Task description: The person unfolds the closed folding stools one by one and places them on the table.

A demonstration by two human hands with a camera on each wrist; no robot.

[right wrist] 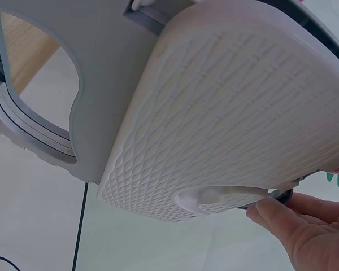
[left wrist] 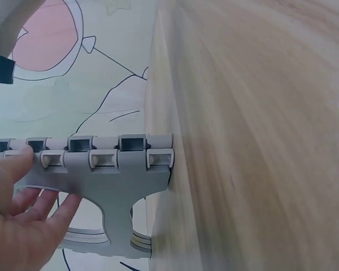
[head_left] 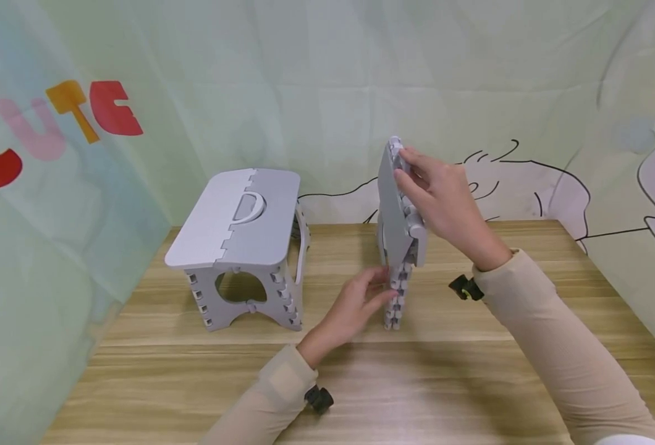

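Note:
A grey folding stool [head_left: 394,210] stands on edge, folded nearly flat, with its textured white seat panel [right wrist: 226,113] tilted out from the grey leg panel [right wrist: 107,84]. My right hand [head_left: 441,191] pinches the upper edge of the seat; in the right wrist view its fingertips are by the oval handle opening. Lower down, my left hand [head_left: 355,309] grips the hinged leg edge [left wrist: 101,149], thumb on the near side and fingers at the cut-out. A second folding stool [head_left: 266,228], unfolded on its legs, is to the left of my hands.
Both stools are on a wood-grain table [head_left: 338,377]. Behind it hangs a pale green printed cloth [head_left: 327,93] with cartoon drawings, close to the stools. Another cloth wall with coloured letters [head_left: 116,108] borders the left side.

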